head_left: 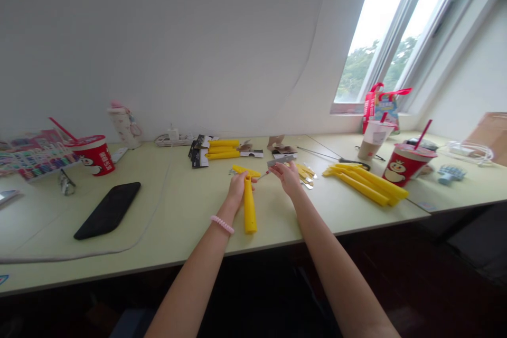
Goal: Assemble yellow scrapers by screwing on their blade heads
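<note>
A white wall stands behind a pale green tabletop [190,211], and a window [380,26] is at the right side. Near the front edge of this tabletop, in the middle, there is a yellow T-shaped tool [250,208]. Its long axis runs from the back toward the person, almost straight, with the lower end a little to the right. The thick end of the handle points to the person, and the crossbar is at the far end, lying from left to right, with its right end slightly nearer to the person. I cannot tell whether the handle touches the tabletop.

The left hand [236,188] has its fingers closed around the upper handle, just below the crossbar. A pink coiled band [222,224] is on the left wrist. The right hand [290,178] is beside it, apart from the tool, and its fingers are pinched together on a flat grey plate [280,160], whose length goes from left to right. Between the hands is a thin rod [263,175]; which fingers hold it, I cannot tell.

Small yellow pieces [306,173] lie just beside the right hand. Farther right, several yellow handles [366,184] point with their thick ends toward the front right.
</note>
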The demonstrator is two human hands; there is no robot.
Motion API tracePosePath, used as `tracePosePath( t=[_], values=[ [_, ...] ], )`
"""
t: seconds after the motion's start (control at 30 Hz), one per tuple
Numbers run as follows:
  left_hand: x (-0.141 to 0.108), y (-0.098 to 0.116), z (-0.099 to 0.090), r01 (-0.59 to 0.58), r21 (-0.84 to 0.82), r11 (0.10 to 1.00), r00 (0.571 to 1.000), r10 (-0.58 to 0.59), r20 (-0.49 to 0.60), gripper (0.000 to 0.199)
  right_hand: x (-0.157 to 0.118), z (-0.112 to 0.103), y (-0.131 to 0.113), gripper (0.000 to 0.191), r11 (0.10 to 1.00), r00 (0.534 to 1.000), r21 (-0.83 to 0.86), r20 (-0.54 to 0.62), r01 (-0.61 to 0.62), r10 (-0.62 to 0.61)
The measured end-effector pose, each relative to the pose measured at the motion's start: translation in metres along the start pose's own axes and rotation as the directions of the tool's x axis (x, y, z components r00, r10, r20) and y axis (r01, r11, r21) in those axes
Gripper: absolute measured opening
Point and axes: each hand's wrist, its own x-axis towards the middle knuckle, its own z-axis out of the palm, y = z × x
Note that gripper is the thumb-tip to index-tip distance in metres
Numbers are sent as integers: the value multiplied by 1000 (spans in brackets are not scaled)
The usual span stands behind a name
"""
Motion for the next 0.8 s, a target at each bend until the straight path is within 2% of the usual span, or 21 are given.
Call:
tracePosePath(
  t=[0.23, 0.5, 0.67, 0.8],
  values=[
    [4, -5, -2, -15, 18, 1000, 1000, 15, 12, 23, -5, 5, -3, 40, 999, 1000, -35, 7, -3, 3],
    [3, -5, -3, -24, 25, 999, 1000, 24, 15, 23, -2, 3, -4, 26, 997, 998, -77, 54, -28, 33],
    [3, -5, -3, -21, 27, 999, 1000, 20, 18, 24, -3, 4, -5, 18, 995, 998, -88, 42, -53, 56],
    [3, -5, -2, -25, 38, 999, 1000, 25, 15, 23, -4, 4, -5, 19, 997, 999, -77, 42, -28, 31]
  ],
)
